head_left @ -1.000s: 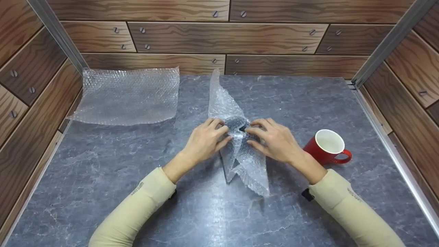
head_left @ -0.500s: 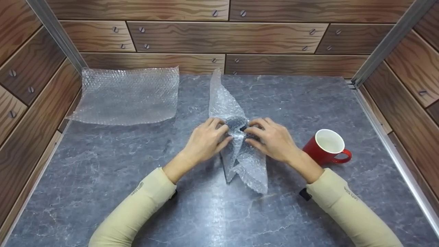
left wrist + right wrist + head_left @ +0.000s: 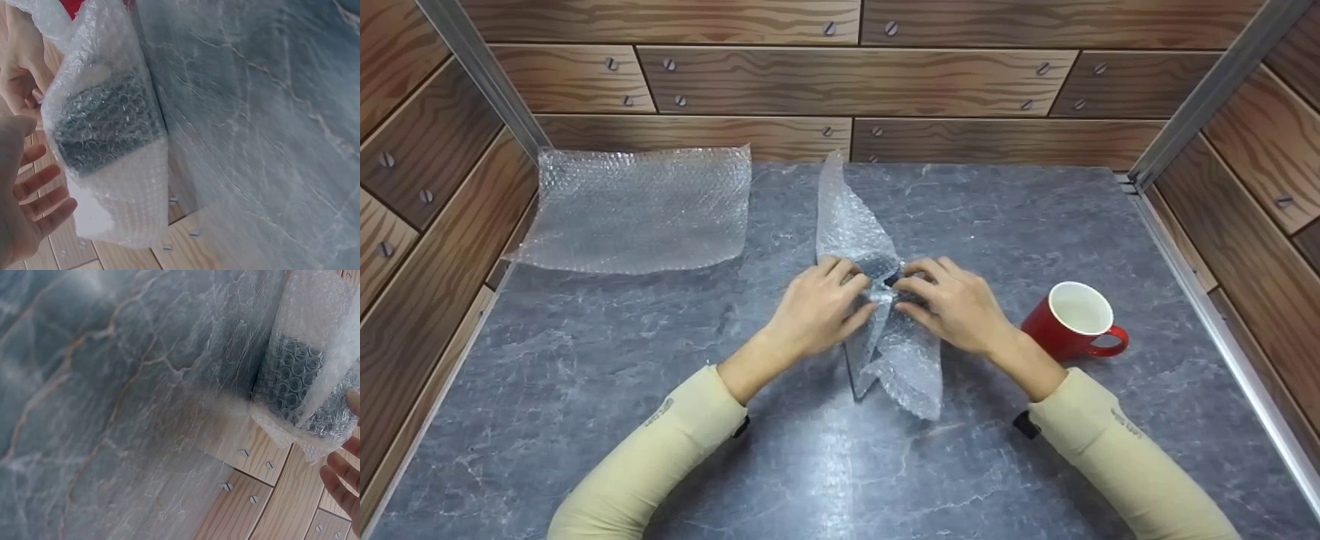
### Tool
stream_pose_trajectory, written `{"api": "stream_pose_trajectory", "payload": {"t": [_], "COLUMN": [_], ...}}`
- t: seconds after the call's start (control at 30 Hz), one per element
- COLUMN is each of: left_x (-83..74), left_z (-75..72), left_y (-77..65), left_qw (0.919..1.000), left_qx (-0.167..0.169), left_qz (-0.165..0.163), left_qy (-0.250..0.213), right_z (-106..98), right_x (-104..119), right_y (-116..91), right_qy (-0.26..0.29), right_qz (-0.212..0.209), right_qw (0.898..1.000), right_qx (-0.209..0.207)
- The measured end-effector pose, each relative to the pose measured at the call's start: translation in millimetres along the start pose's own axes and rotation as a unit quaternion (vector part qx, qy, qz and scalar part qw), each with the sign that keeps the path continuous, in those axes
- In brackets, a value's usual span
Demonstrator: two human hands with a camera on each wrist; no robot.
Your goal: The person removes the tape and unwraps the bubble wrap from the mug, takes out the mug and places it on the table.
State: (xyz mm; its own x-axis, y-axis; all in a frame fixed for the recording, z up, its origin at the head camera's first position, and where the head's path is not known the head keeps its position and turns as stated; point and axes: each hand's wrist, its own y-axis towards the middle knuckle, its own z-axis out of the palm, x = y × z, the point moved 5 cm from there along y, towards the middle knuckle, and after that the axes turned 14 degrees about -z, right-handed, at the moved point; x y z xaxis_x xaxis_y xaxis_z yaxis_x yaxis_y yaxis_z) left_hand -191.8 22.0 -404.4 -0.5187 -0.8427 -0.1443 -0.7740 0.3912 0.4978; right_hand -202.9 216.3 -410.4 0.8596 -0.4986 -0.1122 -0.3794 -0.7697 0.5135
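Observation:
In the middle of the table stands a dark object wrapped in bubble wrap [image 3: 911,337]; its dark body shows through the bubbles in both wrist views, but its kind is hidden. My left hand [image 3: 817,307] is at the wrap's left side, fingers loosely bent and apart, fingertips right beside the plastic in the left wrist view. From the right, my right hand [image 3: 960,304] pinches the wrap's edge near a small dark gap, its thumb [image 3: 353,402] against the plastic. Loose ends of the wrap stick out toward the back and the front.
A red mug [image 3: 1050,330] with a white inside stands just right of my right wrist. A second sheet of bubble wrap [image 3: 645,214] lies flat at the back left. Wood-patterned walls [image 3: 855,79] enclose the grey marbled table [image 3: 735,465].
My left hand has shifted slightly right, over the wrap's left side. The wrap's front flap has drawn in a little. The right hand has barely moved; mug and flat sheet stay put.

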Motion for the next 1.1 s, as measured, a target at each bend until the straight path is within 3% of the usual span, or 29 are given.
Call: {"api": "stream_pose_trajectory", "payload": {"t": [0.2,0.47,1.1], "left_x": [-7.5,-12.8,-13.1], "left_z": [2.8,8.0,14.3], "left_y": [-2.3,-4.4,-2.2], "left_qw": [0.9997,0.9991,0.9977], "left_qx": [-0.017,-0.029,-0.046], "left_qz": [0.011,-0.003,-0.007], "left_qy": [0.016,0.03,0.049], "right_z": [1.6,2.3,5.5], "right_x": [0.3,2.2,8.8], "right_y": [-0.6,-0.9,1.4], "right_qy": [0.0,-0.002,-0.008], "right_qz": [0.006,0.012,0.026], "right_qw": [1.0,1.0,1.0], "right_qx": [0.0,-0.015,-0.012]}}
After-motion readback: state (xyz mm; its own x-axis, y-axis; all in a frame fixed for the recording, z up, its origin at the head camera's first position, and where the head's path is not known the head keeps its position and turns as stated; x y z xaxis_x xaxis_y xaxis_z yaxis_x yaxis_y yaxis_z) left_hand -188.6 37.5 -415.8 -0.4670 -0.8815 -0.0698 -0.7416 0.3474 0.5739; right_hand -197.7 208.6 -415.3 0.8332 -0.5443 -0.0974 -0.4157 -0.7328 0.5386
